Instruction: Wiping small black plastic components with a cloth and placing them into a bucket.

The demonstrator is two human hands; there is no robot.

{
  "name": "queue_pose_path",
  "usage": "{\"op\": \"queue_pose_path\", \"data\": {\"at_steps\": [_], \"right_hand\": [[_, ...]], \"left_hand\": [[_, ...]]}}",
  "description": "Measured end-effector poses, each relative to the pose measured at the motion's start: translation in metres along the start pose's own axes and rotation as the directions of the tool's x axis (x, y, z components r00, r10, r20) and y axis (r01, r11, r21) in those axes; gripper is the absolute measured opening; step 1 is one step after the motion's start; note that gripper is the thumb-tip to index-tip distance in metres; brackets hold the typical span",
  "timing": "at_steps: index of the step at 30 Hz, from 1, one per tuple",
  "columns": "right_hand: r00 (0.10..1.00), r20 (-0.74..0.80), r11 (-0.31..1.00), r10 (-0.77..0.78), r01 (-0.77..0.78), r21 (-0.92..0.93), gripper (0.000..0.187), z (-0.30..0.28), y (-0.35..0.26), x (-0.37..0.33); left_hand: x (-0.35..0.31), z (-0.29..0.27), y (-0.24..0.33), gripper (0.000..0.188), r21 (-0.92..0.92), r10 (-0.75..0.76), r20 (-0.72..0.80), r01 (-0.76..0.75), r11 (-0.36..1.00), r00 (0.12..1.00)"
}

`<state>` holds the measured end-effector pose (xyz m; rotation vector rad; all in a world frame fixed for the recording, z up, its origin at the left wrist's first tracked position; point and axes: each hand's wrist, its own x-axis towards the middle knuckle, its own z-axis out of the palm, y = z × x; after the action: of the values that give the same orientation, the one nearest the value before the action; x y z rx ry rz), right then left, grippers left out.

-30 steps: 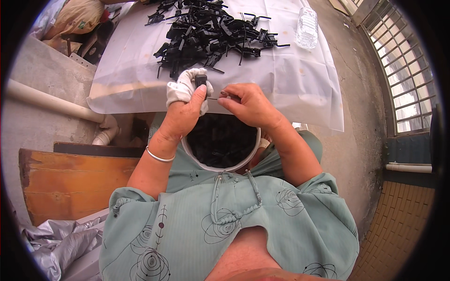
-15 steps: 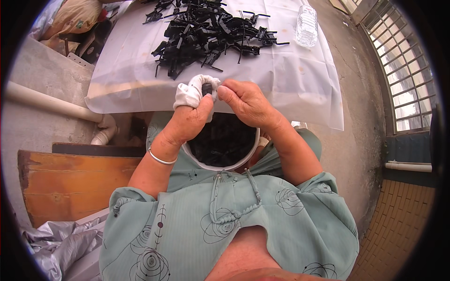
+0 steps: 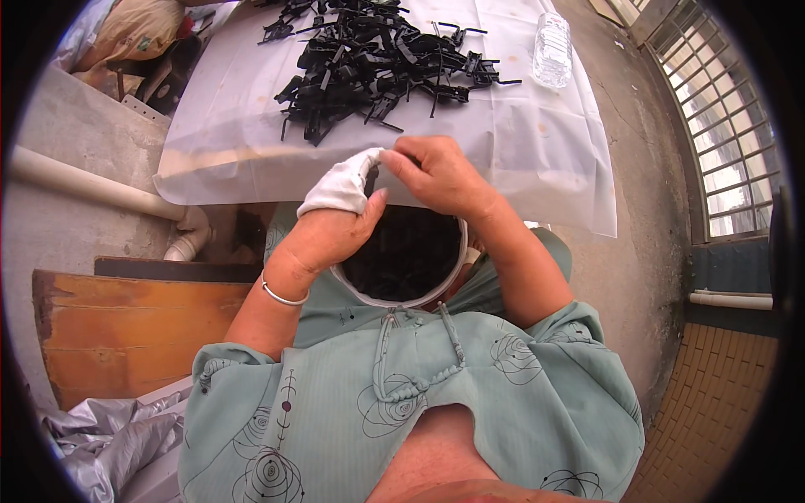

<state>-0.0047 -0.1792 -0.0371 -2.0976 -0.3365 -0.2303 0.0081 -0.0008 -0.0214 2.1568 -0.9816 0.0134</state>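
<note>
My left hand (image 3: 331,214), its fingers covered by a white cloth glove (image 3: 337,186), is closed around a black plastic piece (image 3: 371,179); only a sliver of that piece shows between thumb and glove. Against the gloved fingertips, my right hand (image 3: 443,178) is bare and pinched, its index finger curled over the thumb. Something dark shows inside its curled fingers, too hidden to name. Below both hands stands a white-rimmed bucket (image 3: 463,251) with dark pieces inside, between my knees. Beyond them, a pile of black plastic parts (image 3: 369,67) lies on the table.
A translucent white sheet (image 3: 537,168) covers the table and hangs over its near edge. A clear plastic bottle (image 3: 552,50) lies at the far right. To the left are a pale pipe (image 3: 92,184), a worn wooden board (image 3: 142,327) and silver fabric (image 3: 117,444).
My left hand has opened out somewhat and turned, so the black piece shows less. My right hand has shifted slightly right, with its fingers more curled.
</note>
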Motion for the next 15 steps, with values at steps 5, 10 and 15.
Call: {"op": "queue_pose_path", "data": {"at_steps": [5,10,15], "right_hand": [[0.948,-0.288,0.826,-0.138,-0.050,-0.561,0.013,0.016,0.023,0.019],[0.935,-0.308,0.923,-0.177,0.049,-0.383,0.011,0.006,0.025,0.006],[0.981,-0.170,0.996,-0.094,0.090,-0.031,0.011,0.006,0.009,-0.018]], "left_hand": [[0.002,0.003,-0.026,0.026,0.027,0.018,0.017,-0.019,0.999,1.000],[0.005,0.009,-0.037,0.026,-0.459,-0.354,0.136,0.375,0.805,0.925],[0.009,0.018,-0.042,0.014,-0.902,-0.398,0.422,0.335,-0.271,0.814]]}}
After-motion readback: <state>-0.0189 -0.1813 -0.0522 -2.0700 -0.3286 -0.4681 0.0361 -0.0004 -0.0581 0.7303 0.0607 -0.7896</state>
